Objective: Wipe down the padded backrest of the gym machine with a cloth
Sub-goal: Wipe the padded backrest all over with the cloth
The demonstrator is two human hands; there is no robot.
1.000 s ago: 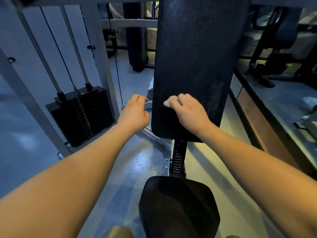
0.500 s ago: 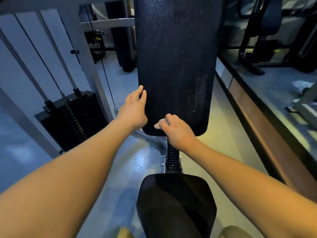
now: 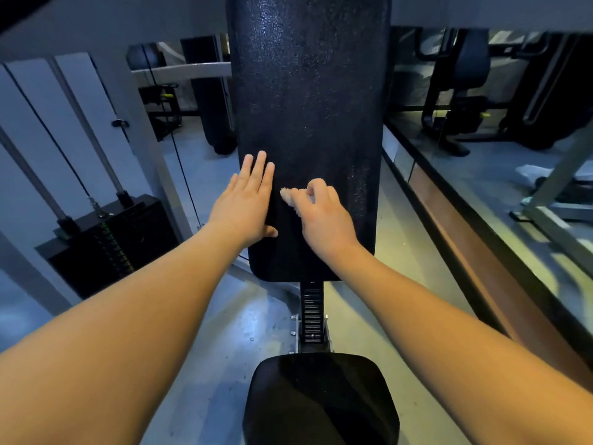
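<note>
The black padded backrest stands upright in the middle of the view, its lower edge just above the seat post. My right hand holds a small pale cloth bunched in its curled fingers and presses it against the lower part of the pad; only a corner of the cloth shows past the fingers. My left hand lies flat with straight fingers on the pad's left edge, beside the cloth.
A black seat pad sits below on a notched metal post. A weight stack with cables stands at the left inside the grey frame. Other gym machines and a raised wooden-edged platform lie to the right.
My right hand has slid the cloth up from the pad's bottom edge. My left hand has gone from gripping the left edge to lying flat on the pad, higher up.
</note>
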